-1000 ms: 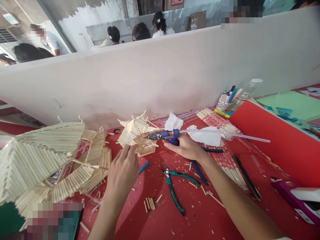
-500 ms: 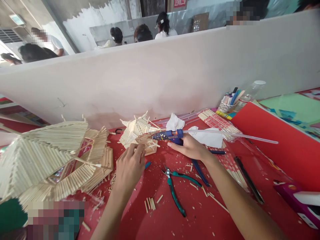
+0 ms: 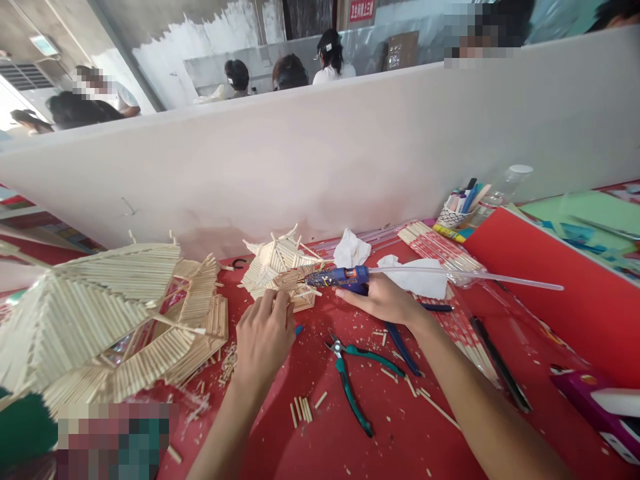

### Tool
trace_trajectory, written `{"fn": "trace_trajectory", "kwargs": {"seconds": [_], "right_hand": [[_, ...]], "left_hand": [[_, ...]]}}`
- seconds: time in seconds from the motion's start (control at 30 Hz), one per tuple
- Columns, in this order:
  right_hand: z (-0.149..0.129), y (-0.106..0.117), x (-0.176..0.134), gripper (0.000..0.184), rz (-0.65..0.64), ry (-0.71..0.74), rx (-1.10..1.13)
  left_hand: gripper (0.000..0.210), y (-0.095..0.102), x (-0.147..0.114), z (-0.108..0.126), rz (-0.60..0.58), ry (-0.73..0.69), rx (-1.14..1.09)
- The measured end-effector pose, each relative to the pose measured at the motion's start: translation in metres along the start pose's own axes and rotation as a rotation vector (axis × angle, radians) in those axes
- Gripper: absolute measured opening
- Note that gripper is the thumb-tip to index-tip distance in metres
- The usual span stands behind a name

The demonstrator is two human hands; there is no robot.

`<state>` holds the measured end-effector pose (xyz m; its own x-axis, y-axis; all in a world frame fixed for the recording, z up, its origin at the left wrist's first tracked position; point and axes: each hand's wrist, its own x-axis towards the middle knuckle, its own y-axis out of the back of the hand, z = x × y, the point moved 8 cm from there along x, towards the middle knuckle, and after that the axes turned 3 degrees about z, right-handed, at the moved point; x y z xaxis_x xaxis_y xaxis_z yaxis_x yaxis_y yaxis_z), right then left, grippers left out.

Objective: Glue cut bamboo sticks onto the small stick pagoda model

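The right hand (image 3: 387,300) clamps its fingers round a blue glue gun (image 3: 336,276), which points at the small stick model (image 3: 278,257) near the far edge of the red surface (image 3: 320,453). The left hand (image 3: 265,330) curls its fingers together beside the model; whether they pinch anything, I cannot tell.

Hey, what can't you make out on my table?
In the head view:
What the left hand holds, if anything: hidden by the hand.
The handle of the glue gun: mostly covered by the right hand.
Whether its tip touches the small stick model: too small to tell.
Large stick model: cut off by the left edge.
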<state>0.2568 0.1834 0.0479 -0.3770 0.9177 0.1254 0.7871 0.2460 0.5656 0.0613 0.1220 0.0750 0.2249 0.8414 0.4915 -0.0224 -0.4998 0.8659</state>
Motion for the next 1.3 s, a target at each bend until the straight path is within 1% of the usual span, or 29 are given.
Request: {"fn": "trace_trajectory", "kwargs": {"seconds": [0.1,0.17,0.23,0.4,0.5,0.7,0.83,1.0,1.17,1.3], "right_hand": [[-0.001,-0.001,-0.001,0.033,0.009,0.011,-0.016],[-0.002,0.000,-0.001,0.035,0.022,0.012,-0.033],[-0.003,0.001,-0.001,0.038,0.030,0.007,-0.050],[-0.001,0.000,-0.002,0.041,0.008,-0.017,-0.106],[-0.001,-0.001,-0.003,0.043,-0.002,-0.029,-0.138],[-0.003,0.000,-0.003,0.043,0.022,-0.017,-0.152],[-0.004,0.001,-0.003,0.044,0.038,-0.006,-0.169],[-0.005,0.002,-0.003,0.041,0.045,0.014,-0.181],[-0.012,0.004,-0.003,0.035,0.081,0.096,-0.186],[-0.016,0.005,-0.002,0.032,0.100,0.147,-0.168]], "left_hand": [[0.011,0.000,0.000,0.001,0.022,-0.005,0.019],[0.010,0.000,0.000,0.001,0.015,-0.006,0.015],[0.009,-0.001,0.000,-0.001,-0.015,-0.008,-0.005],[0.017,-0.003,0.000,-0.010,-0.112,0.010,-0.044],[0.016,-0.002,0.001,-0.013,-0.112,0.000,-0.053],[0.004,0.000,0.002,-0.003,-0.002,-0.026,-0.033],[0.007,0.000,0.001,0.003,0.062,-0.048,0.013],[0.014,0.006,0.001,0.005,0.144,-0.067,0.023],[0.017,0.011,0.000,0.005,0.212,-0.076,-0.011],[0.016,0.016,0.000,0.003,0.266,-0.101,-0.099]]}}
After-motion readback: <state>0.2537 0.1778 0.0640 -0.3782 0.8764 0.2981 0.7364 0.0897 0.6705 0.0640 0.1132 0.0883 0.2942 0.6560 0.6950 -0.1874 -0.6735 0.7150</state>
